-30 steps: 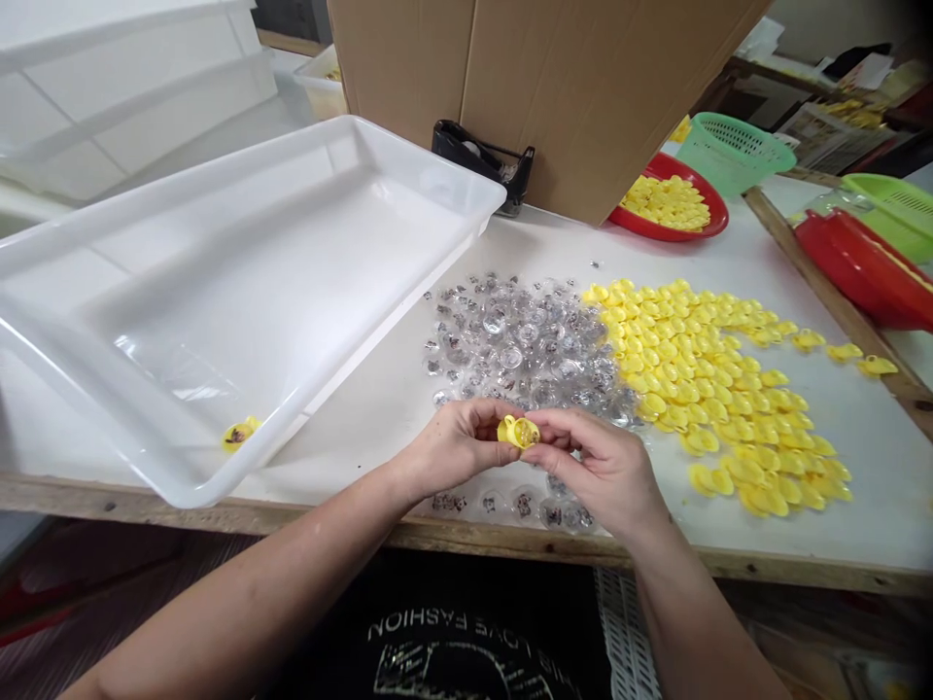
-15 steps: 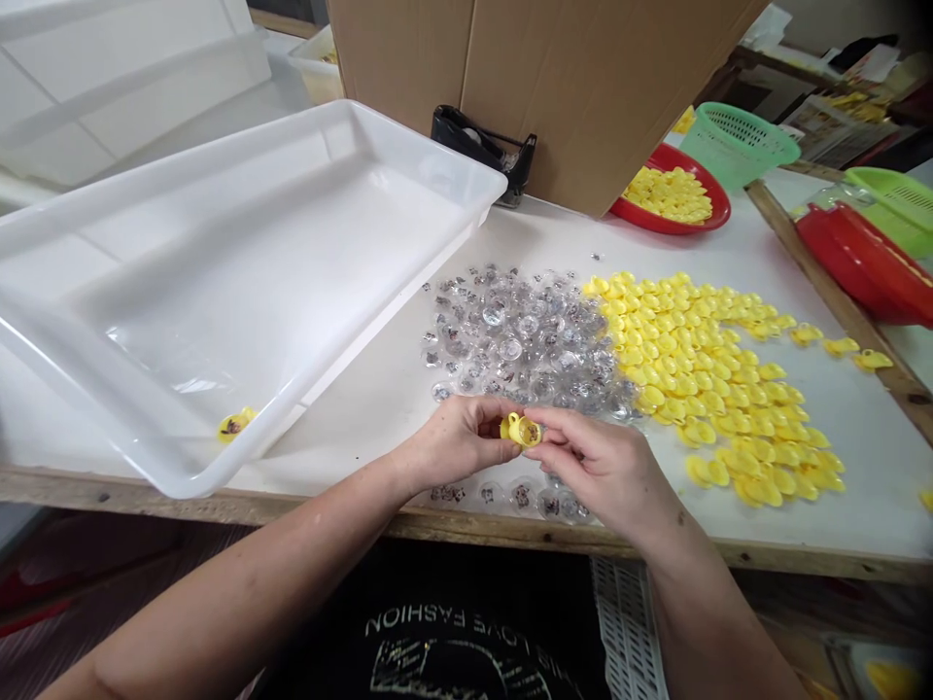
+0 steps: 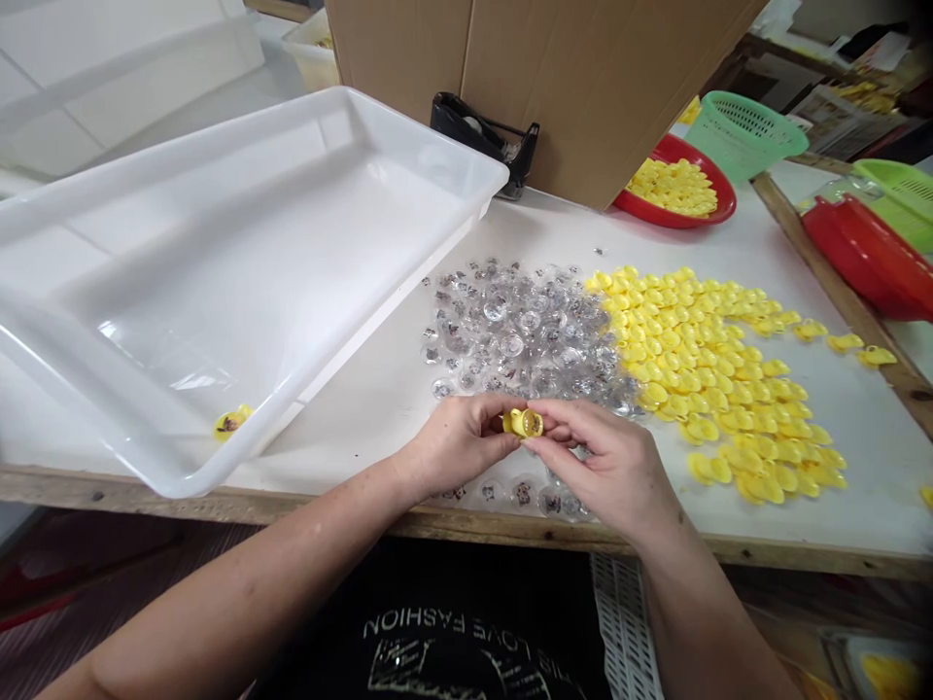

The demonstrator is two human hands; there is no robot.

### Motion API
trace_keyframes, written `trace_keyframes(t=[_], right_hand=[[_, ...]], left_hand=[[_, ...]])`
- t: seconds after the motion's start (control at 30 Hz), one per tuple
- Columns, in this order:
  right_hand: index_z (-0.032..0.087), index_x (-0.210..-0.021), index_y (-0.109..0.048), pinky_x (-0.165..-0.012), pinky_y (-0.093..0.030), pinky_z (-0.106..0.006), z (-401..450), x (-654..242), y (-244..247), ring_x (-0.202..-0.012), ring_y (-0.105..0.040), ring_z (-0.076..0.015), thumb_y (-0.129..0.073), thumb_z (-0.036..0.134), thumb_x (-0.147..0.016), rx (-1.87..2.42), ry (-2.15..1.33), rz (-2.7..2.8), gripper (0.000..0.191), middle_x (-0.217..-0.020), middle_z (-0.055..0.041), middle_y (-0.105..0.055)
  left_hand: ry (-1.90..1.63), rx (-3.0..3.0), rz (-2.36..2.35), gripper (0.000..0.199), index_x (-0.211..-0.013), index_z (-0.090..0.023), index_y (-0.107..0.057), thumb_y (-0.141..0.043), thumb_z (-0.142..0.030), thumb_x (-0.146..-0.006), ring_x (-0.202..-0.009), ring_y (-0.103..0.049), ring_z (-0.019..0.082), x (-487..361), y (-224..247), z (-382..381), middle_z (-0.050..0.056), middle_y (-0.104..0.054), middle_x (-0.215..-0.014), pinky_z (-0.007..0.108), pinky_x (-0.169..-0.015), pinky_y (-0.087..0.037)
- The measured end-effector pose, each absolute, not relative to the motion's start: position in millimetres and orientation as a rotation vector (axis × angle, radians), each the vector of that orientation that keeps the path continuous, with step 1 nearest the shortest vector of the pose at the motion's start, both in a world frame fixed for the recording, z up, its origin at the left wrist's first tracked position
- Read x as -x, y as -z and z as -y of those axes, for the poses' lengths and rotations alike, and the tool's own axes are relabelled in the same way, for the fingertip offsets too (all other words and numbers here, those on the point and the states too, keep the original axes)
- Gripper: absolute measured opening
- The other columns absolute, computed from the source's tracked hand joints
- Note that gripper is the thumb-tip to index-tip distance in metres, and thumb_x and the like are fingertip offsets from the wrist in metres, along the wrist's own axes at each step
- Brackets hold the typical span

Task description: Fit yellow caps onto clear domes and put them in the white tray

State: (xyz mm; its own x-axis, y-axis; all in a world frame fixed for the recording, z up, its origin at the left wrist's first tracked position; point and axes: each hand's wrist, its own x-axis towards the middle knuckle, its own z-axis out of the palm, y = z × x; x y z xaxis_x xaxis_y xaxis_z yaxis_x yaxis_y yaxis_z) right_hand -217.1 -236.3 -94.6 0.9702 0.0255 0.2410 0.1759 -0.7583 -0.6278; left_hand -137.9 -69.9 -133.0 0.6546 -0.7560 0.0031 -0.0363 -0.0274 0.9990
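Between my two hands is a small yellow plastic piece with a clear, pictured disc on its round face. My left hand pinches it from the left. Thumb and fingertips of my right hand are closed on its right edge. Just beyond my hands lies a spread of clear round discs with small printed pictures. To their right, many similar yellow pieces lie close together in rows. Several more clear discs lie near the table's front edge, partly hidden by my hands.
A large white tray stands at left, with yellow pieces in its near corner. Behind are a black tape dispenser and a cardboard box. A red bowl of yellow pieces and a green basket stand at back right.
The yellow piece has turned slightly between my fingers. Both hands keep their grip in nearly the same place. The view has shifted a little.
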Motion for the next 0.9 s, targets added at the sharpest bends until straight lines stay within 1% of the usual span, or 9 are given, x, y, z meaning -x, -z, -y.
trace_keyframes(t=[0.13, 0.3, 0.47, 0.57, 0.7, 0.8, 0.9], right_hand=[[0.019, -0.104, -0.065, -0.065, -0.054, -0.028, 235, 216, 94, -0.07, -0.064, -0.0129, -0.067, 0.016, -0.08, 2.495, 0.349, 0.151, 0.024, -0.089, -0.0026, -0.067], [0.016, -0.102, -0.066, -0.065, -0.053, -0.027, 232, 215, 95, -0.07, -0.065, -0.0133, -0.067, 0.016, -0.08, 2.559, 0.418, 0.208, 0.022, -0.085, -0.0028, -0.069], [0.016, -0.099, -0.066, -0.065, -0.053, -0.027, 229, 215, 95, -0.071, -0.066, -0.0146, -0.068, 0.016, -0.08, 2.625, 0.452, 0.18, 0.02, -0.086, -0.003, -0.07], [0.014, -0.099, -0.066, -0.065, -0.053, -0.027, 227, 215, 94, -0.073, -0.067, -0.016, -0.068, 0.015, -0.08, 2.676, 0.491, 0.216, 0.019, -0.084, -0.0038, -0.07], [0.013, -0.101, -0.065, -0.066, -0.052, -0.027, 225, 216, 92, -0.074, -0.067, -0.0158, -0.066, 0.014, -0.081, 2.72, 0.523, 0.268, 0.019, -0.083, -0.0044, -0.069], [0.014, -0.103, -0.064, -0.069, -0.053, -0.026, 224, 216, 91, -0.077, -0.066, -0.0156, -0.064, 0.013, -0.083, 2.732, 0.542, 0.294, 0.02, -0.087, -0.0054, -0.069], [0.014, -0.102, -0.064, -0.068, -0.052, -0.027, 224, 214, 92, -0.075, -0.065, -0.0158, -0.062, 0.014, -0.084, 2.763, 0.498, 0.297, 0.018, -0.086, -0.0052, -0.068]], left_hand=[[0.671, -1.475, 0.716, 0.034, -0.116, -0.017, -0.064, -0.058, -0.019, -0.083, -0.09, -0.065, 0.018, 137, 132, 68, 0.006, -0.071, -0.098, 0.031, -0.083, -0.053], [0.743, -1.439, 0.68, 0.041, -0.122, -0.016, -0.06, -0.055, -0.014, -0.082, -0.089, -0.066, 0.019, 137, 133, 66, 0.005, -0.071, -0.089, 0.033, -0.082, -0.054], [0.768, -1.383, 0.665, 0.042, -0.122, -0.015, -0.06, -0.05, -0.012, -0.081, -0.094, -0.065, 0.021, 140, 131, 66, 0.005, -0.07, -0.091, 0.035, -0.084, -0.053], [0.789, -1.348, 0.647, 0.044, -0.121, -0.015, -0.06, -0.048, -0.009, -0.08, -0.096, -0.064, 0.022, 140, 129, 66, 0.005, -0.069, -0.09, 0.036, -0.086, -0.052], [0.822, -1.38, 0.544, 0.052, -0.128, -0.013, -0.054, -0.048, -0.008, -0.076, -0.097, -0.065, 0.023, 140, 130, 65, 0.006, -0.07, -0.087, 0.039, -0.087, -0.052], [0.833, -1.366, 0.513, 0.053, -0.127, -0.013, -0.055, -0.048, -0.007, -0.076, -0.099, -0.064, 0.024, 140, 131, 64, 0.007, -0.07, -0.09, 0.041, -0.09, -0.051], [0.83, -1.313, 0.5, 0.049, -0.123, -0.015, -0.057, -0.049, -0.005, -0.075, -0.102, -0.063, 0.023, 141, 133, 65, 0.006, -0.069, -0.097, 0.041, -0.092, -0.05]])
